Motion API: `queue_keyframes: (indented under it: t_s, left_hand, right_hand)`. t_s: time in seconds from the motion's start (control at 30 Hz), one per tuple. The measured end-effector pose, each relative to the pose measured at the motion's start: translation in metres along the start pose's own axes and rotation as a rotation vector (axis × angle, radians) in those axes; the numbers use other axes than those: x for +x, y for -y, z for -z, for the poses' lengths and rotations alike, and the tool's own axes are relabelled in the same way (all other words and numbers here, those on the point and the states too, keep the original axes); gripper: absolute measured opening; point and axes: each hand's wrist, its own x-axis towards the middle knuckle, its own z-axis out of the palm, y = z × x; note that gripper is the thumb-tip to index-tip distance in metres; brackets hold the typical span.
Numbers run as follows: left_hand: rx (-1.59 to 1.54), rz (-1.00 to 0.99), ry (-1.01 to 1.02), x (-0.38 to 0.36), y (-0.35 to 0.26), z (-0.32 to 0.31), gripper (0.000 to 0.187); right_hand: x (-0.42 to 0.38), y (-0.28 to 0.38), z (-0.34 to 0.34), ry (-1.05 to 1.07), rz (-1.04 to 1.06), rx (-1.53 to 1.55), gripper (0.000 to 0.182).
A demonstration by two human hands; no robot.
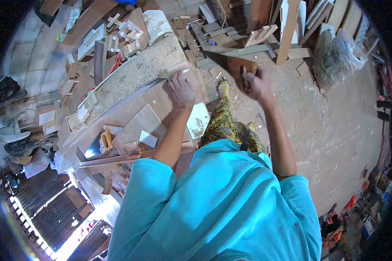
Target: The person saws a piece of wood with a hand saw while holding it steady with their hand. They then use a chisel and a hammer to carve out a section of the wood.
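Note:
My right hand (258, 86) is wrapped round the wooden handle of a handsaw (241, 65), held in the air to the right of the workbench. The saw's dark blade points up and left, toward the bench end. Flat on a brown wooden board (196, 82) lies my left hand (181, 90), fingers stretched out and pressing near the board's end. The board rests along the workbench (148, 61), beside its worn, pale top. Whether the blade touches the board cannot be seen clearly; it looks apart from it.
A yellow-handled tool (105, 140) and a small white block (148, 138) lie on the bench's near side. Wood offcuts (130, 31) crowd its far left. Planks (287, 32) lean at the back, near a clear plastic bag (339, 56). Scraps litter the concrete floor (331, 130).

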Motion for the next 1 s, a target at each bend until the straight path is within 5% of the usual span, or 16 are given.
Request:
queue_keyframes:
  t_s: [0.07, 0.13, 0.43, 0.57, 0.67, 0.73, 1.0]
  left_hand:
    - [0.034, 0.060, -0.004, 0.004, 0.001, -0.001, 0.035]
    - [0.136, 0.056, 0.207, 0.006, 0.003, 0.002, 0.030]
    - [-0.235, -0.090, -0.076, -0.008, 0.006, -0.015, 0.031]
    - [-0.167, -0.099, 0.016, -0.009, 0.004, -0.004, 0.036]
    - [-0.344, 0.152, 0.119, -0.007, -0.008, 0.017, 0.036]
    - [-0.073, -0.122, 0.098, -0.007, 0.005, 0.004, 0.038]
    - [-0.104, -0.316, -0.086, -0.018, 0.010, -0.009, 0.032]
  right_hand:
    - [-0.020, -0.013, -0.010, -0.109, 0.087, -0.154, 0.036]
    - [-0.054, 0.022, -0.020, -0.113, 0.033, -0.187, 0.040]
    - [-0.109, 0.026, -0.031, -0.200, 0.338, -0.450, 0.033]
    - [-0.131, 0.038, -0.036, -0.218, 0.369, -0.384, 0.034]
    - [-0.141, 0.042, -0.042, -0.214, 0.335, -0.353, 0.032]
    - [-0.143, 0.035, -0.047, -0.134, 0.267, -0.369, 0.030]
    - [-0.164, 0.041, -0.059, -0.136, 0.352, -0.389, 0.026]
